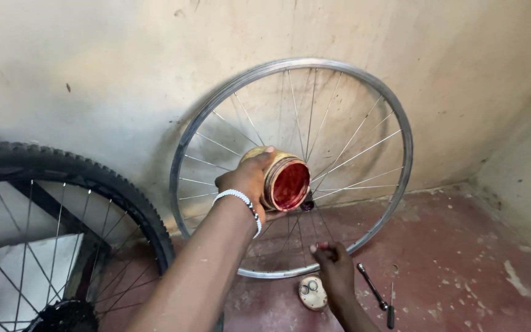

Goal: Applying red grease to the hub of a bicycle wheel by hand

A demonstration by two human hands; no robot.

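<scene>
My left hand [248, 179] holds a round tin of red grease [286, 182], tilted so its open mouth faces me, in front of the hub of a bare silver bicycle rim [401, 123] leaning on the wall. A beaded white bracelet sits on that wrist. My right hand [333, 265] is lower, near the rim's bottom edge, with red grease on the raised fingertips and nothing gripped. A small round lid [312, 291] with small metal parts in it lies on the floor beside the right hand.
A knobby-tyred bicycle wheel [62, 166] stands at the left. A metal rod-like tool [376, 295] lies on the reddish floor [462, 258] at the right of my right hand. The stained wall [124, 61] meets a side wall at the right corner.
</scene>
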